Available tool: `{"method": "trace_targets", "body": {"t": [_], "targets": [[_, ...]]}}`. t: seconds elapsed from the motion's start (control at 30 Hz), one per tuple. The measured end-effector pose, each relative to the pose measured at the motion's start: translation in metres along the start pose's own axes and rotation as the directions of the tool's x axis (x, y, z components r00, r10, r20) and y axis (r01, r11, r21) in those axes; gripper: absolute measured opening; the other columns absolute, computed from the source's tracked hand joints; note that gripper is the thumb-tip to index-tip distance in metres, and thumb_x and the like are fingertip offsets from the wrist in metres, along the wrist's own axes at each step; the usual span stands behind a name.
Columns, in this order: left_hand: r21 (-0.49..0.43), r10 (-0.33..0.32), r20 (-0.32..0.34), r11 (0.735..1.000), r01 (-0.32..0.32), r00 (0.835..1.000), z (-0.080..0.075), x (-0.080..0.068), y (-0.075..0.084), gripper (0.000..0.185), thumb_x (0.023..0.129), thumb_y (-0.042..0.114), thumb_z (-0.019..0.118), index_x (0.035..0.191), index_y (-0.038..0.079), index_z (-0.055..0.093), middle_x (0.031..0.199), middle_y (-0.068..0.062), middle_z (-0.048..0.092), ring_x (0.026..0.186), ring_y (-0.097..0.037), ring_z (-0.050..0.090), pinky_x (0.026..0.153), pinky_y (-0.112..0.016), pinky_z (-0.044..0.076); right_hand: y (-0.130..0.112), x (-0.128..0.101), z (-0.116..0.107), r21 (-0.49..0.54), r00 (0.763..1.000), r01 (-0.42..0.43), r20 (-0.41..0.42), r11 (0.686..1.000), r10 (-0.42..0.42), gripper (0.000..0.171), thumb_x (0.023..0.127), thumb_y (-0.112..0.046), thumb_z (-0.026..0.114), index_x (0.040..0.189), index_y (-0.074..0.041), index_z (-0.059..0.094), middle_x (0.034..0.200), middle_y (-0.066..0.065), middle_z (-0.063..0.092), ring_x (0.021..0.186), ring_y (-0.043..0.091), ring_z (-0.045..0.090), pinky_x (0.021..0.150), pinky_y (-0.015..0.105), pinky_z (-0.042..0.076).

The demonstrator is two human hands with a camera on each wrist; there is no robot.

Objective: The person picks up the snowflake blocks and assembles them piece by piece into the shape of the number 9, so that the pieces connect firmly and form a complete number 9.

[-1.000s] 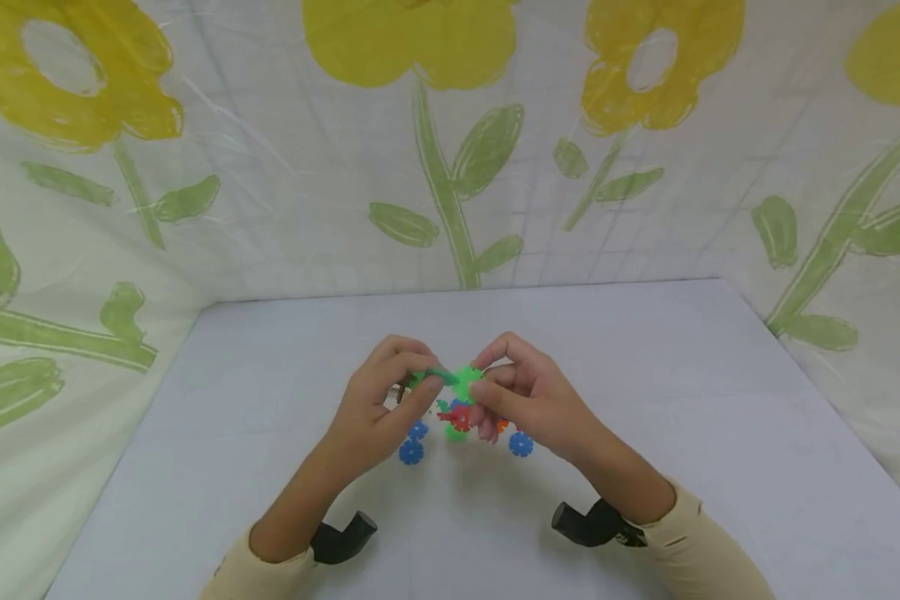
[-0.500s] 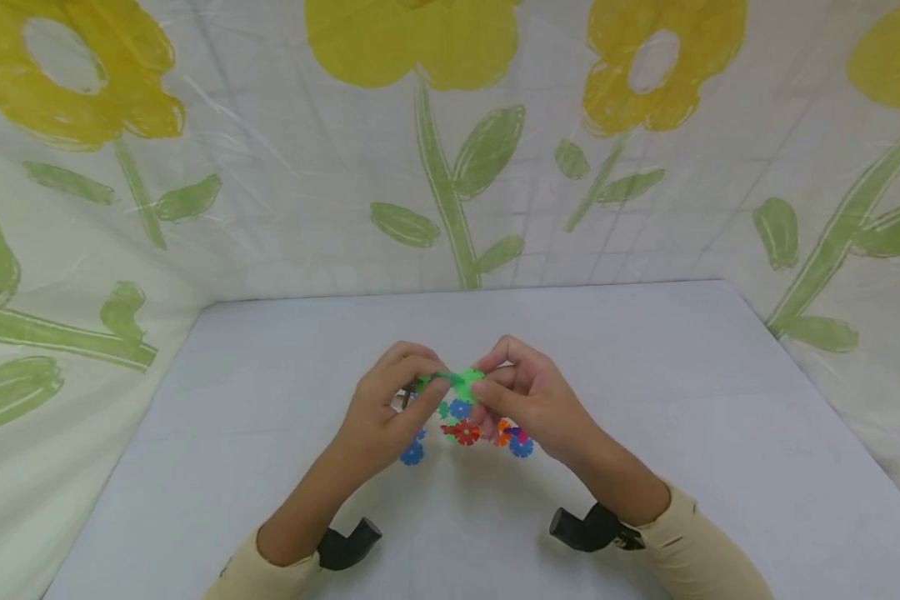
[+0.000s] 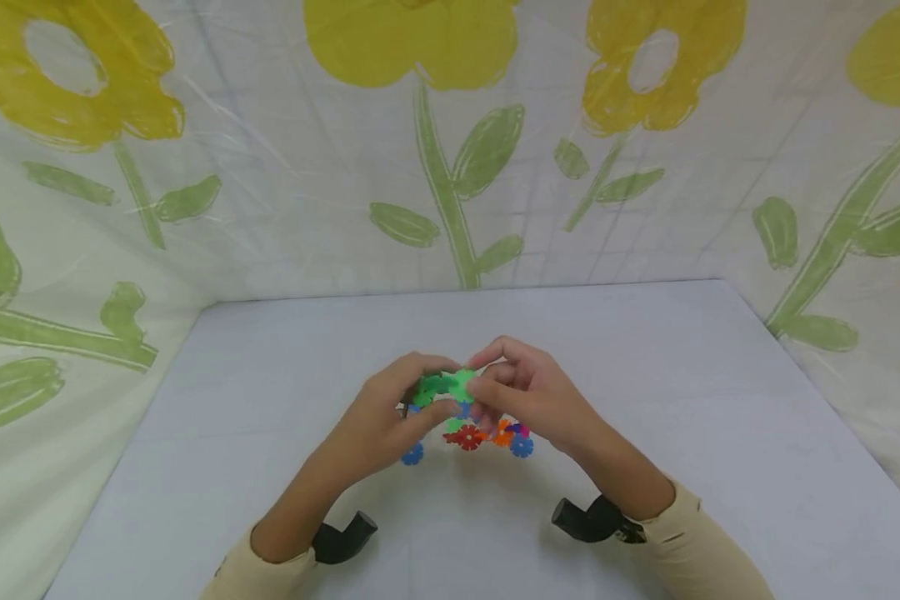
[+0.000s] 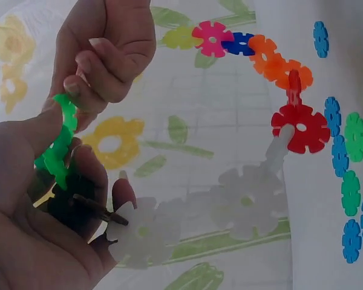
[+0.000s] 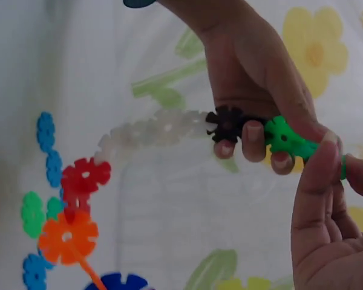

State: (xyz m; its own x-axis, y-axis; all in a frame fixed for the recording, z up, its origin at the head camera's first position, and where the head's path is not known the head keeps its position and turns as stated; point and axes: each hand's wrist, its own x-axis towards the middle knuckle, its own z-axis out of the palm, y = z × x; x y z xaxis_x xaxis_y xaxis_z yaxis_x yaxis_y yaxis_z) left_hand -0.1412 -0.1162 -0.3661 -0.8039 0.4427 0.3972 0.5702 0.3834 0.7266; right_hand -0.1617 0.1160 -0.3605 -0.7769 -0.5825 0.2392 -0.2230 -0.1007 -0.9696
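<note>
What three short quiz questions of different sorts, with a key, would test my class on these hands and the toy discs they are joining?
1. True or false: the left hand and the right hand both pinch the green discs.
2. Multiple choice: where do the green discs sit? A) flat on the table B) raised between both hands C) in a box.
3. Fill the gap: in the left wrist view, the chain runs from the green discs through pale discs to a ___ disc, then orange ones.

Key: 1 true; 2 B; 3 red.
</note>
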Motion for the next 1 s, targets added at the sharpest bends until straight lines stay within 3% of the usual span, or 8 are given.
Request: {"method": "trace_targets", "body": {"t": [0.1, 0.23, 0.33, 0.4, 0.57, 0.7, 0.83, 1.0], "targets": [[0.024, 0.022, -0.097, 1.0, -0.019, 0.995, 0.0, 0.001, -0.002, 0.037, 0.092, 0.014, 0.075, 0.127, 0.013, 0.064, 0.1, 0.006, 0.06, 0.078, -0.012, 0.054, 0.064, -0.025, 0.052, -0.004, -0.001, -0.006, -0.133, 0.994, 0.07, -0.08, 0.989, -0.081, 0.02, 0.099, -0.002, 0.06, 0.118, -0.002, 0.057, 0.087, 0.015, 0.067, 0.072, 0.032, 0.064, 0.068, 0.034, 0.058], [-0.068, -0.028, -0.251, 0.998, 0.011, 0.968, -0.006, 0.001, -0.006, 0.034, 0.094, 0.009, 0.07, 0.128, 0.013, 0.065, 0.096, 0.004, 0.058, 0.073, -0.016, 0.053, 0.06, -0.024, 0.047, -0.009, -0.002, -0.015, -0.237, 0.948, 0.179, -0.217, 0.955, -0.232, 0.025, 0.096, 0.005, 0.062, 0.12, 0.0, 0.06, 0.111, 0.015, 0.064, 0.102, 0.035, 0.062, 0.088, 0.035, 0.055], [-0.177, -0.079, -0.329, 0.984, 0.021, 0.941, -0.012, 0.002, -0.006, 0.034, 0.096, 0.005, 0.066, 0.129, 0.01, 0.064, 0.092, -0.001, 0.059, 0.071, -0.02, 0.053, 0.058, -0.023, 0.047, -0.01, 0.0, -0.021, -0.274, 0.925, 0.165, -0.291, 0.947, -0.245, 0.032, 0.095, 0.004, 0.063, 0.126, 0.002, 0.058, 0.128, 0.011, 0.058, 0.124, 0.03, 0.053, 0.102, 0.042, 0.047], [-0.238, -0.105, -0.353, 0.971, 0.02, 0.93, -0.014, 0.002, -0.006, 0.032, 0.098, 0.004, 0.063, 0.13, 0.008, 0.063, 0.09, -0.003, 0.06, 0.071, -0.021, 0.054, 0.057, -0.023, 0.047, -0.008, 0.002, -0.024, -0.293, 0.932, 0.119, -0.296, 0.949, -0.209, 0.037, 0.095, 0.003, 0.064, 0.131, 0.002, 0.054, 0.134, 0.009, 0.055, 0.129, 0.028, 0.05, 0.105, 0.043, 0.045], [-0.301, -0.157, -0.351, 0.952, 0.048, 0.923, -0.014, 0.002, -0.006, 0.029, 0.101, 0.007, 0.059, 0.13, 0.008, 0.06, 0.09, -0.01, 0.059, 0.073, -0.022, 0.058, 0.057, -0.023, 0.048, 0.0, 0.007, -0.022, -0.367, 0.959, 0.074, -0.228, 0.927, -0.167, 0.04, 0.097, 0.001, 0.062, 0.134, 0.0, 0.049, 0.119, 0.009, 0.064, 0.107, 0.028, 0.064, 0.088, 0.033, 0.055], [-0.302, -0.174, -0.303, 0.95, 0.079, 0.937, -0.009, 0.002, -0.007, 0.031, 0.101, 0.009, 0.06, 0.131, 0.01, 0.059, 0.088, -0.012, 0.059, 0.071, -0.02, 0.056, 0.056, -0.024, 0.046, 0.005, 0.008, -0.015, -0.44, 0.936, 0.164, -0.214, 0.883, -0.28, 0.035, 0.096, 0.003, 0.063, 0.127, 0.0, 0.049, 0.103, 0.009, 0.066, 0.087, 0.025, 0.063, 0.077, 0.027, 0.056], [-0.277, -0.143, -0.24, 0.958, 0.073, 0.96, -0.003, 0.003, -0.008, 0.036, 0.099, 0.011, 0.062, 0.135, 0.013, 0.06, 0.093, -0.006, 0.059, 0.074, -0.021, 0.055, 0.06, -0.024, 0.048, 0.008, 0.006, -0.009, -0.551, 0.897, 0.219, -0.211, 0.805, -0.389, 0.027, 0.094, 0.001, 0.066, 0.118, -0.005, 0.056, 0.098, 0.002, 0.065, 0.08, 0.016, 0.06, 0.071, 0.026, 0.055], [-0.245, -0.104, -0.197, 0.968, 0.054, 0.975, 0.004, 0.002, -0.007, 0.038, 0.097, 0.015, 0.066, 0.135, 0.016, 0.061, 0.103, 0.001, 0.06, 0.079, -0.021, 0.056, 0.064, -0.025, 0.051, 0.008, 0.004, -0.002, -0.675, 0.862, 0.267, -0.151, 0.688, -0.483, 0.034, 0.089, 0.0, 0.071, 0.121, -0.004, 0.062, 0.096, -0.001, 0.067, 0.078, 0.011, 0.062, 0.067, 0.028, 0.057]]}}
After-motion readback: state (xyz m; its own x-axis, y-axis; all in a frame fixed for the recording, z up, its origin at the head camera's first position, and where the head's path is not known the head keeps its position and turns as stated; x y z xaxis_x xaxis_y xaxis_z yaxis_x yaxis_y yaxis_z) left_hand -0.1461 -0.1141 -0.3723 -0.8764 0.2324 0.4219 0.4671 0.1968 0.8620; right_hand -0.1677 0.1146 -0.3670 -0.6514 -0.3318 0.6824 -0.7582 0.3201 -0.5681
